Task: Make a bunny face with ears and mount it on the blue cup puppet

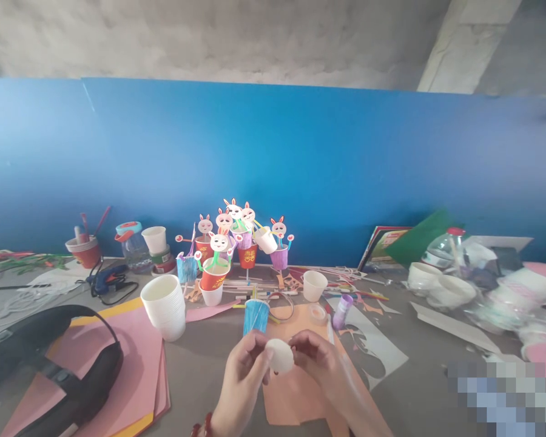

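Between both hands is a small white paper disc point(281, 356), held up above orange paper point(286, 397). My left hand point(248, 370), with a red bead bracelet at the wrist, pinches the disc's left edge. At its right edge, my right hand point(316, 364) has its fingertips closed on the rim. A small dark bit shows under the disc, too small to name. Just behind the hands stands a blue-coloured paper cup point(256, 317). To its right are a purple glue stick point(342, 312) and a roll of clear tape point(318, 314).
Several paper-cup rabbit figures point(219, 243) stand at the back by the blue wall. Stacked white cups point(164, 306) and pink paper point(136, 364) are at left, beside a black headset-like object point(95, 376). A glue gun point(108, 280) lies behind. Bagged cups point(500, 303) sit at right.
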Available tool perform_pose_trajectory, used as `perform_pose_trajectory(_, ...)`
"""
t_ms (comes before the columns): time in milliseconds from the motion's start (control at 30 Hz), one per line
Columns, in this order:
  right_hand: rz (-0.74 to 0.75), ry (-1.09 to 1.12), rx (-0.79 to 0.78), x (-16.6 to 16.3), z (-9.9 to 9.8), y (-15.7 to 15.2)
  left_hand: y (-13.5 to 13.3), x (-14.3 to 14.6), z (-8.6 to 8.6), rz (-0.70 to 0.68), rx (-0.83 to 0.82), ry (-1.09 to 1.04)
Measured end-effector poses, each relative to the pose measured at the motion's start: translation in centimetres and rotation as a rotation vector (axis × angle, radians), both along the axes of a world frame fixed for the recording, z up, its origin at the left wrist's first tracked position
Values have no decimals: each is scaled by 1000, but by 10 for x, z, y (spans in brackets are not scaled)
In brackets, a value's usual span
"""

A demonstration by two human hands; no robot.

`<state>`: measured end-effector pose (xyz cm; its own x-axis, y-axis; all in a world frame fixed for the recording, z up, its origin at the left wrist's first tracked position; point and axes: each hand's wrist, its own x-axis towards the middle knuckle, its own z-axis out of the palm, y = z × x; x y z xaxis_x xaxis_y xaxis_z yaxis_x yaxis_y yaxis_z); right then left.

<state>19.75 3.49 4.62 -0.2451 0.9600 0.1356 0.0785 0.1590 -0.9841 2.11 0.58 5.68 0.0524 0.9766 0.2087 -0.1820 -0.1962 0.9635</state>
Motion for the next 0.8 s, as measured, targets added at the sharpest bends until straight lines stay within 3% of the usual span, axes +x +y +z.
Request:
perform_pose_trajectory(67,5,153,-81,2,4,0,-1,0,-2,-84,34,17)
perform_pose_trajectory(200,-7,247,-123,1,7,-3,-2,2,-5,-169,122,99)
perform_pose_trajectory(367,13,261,-69,-1,6,-5,-2,3,-4,-87,155,207)
perform_pose_trajectory(500,-115,198,-5,1,5,-3,-1,2,-8,-43,114,199)
perform_pose_trajectory(600,-188,127,94,4,5,-4,1,2,-14,70,84,194)
perform_pose_trajectory(700,-97,84,127,1,6,-7,3,2,-17,168,52,193)
perform_pose_trajectory(800,9,-18,156,-6,5,-11,3,4,-17,179,49,171)
